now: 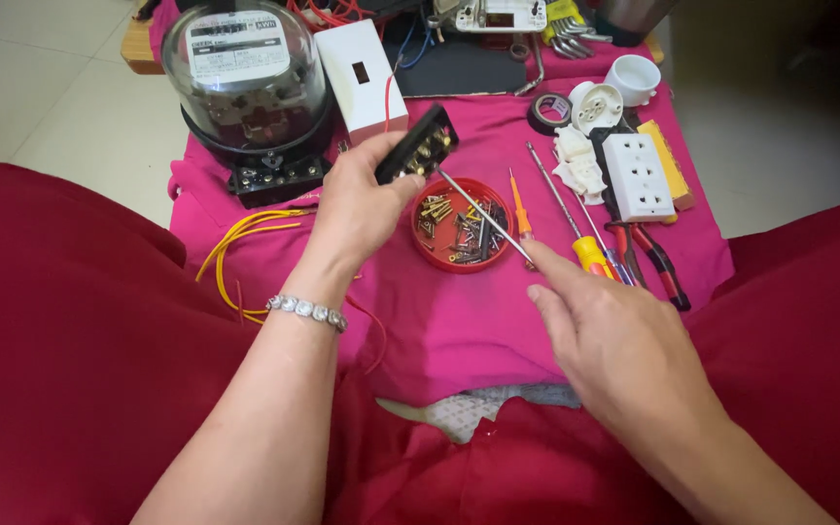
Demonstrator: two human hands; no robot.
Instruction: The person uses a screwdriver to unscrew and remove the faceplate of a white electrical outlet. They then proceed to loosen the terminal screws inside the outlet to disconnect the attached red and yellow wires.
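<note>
My left hand (357, 199) holds up a small black terminal block (418, 146) with brass screws, tilted above the pink cloth (459, 321). My right hand (614, 340) grips a thin screwdriver (486, 219). Its metal shaft runs up and left over a red dish of screws (439, 255), and the tip ends just below the block. The handle is hidden in my fingers. A round electric meter (250, 78) with a clear dome stands at the back left, beside a white box (367, 78).
Right of the dish lie an orange tester screwdriver (520, 209), a yellow-handled screwdriver (576, 228), red-handled pliers (648, 258), a white socket (639, 175), a black tape roll (548, 112) and a white cup (632, 78). Yellow wires (245, 243) loop at the left.
</note>
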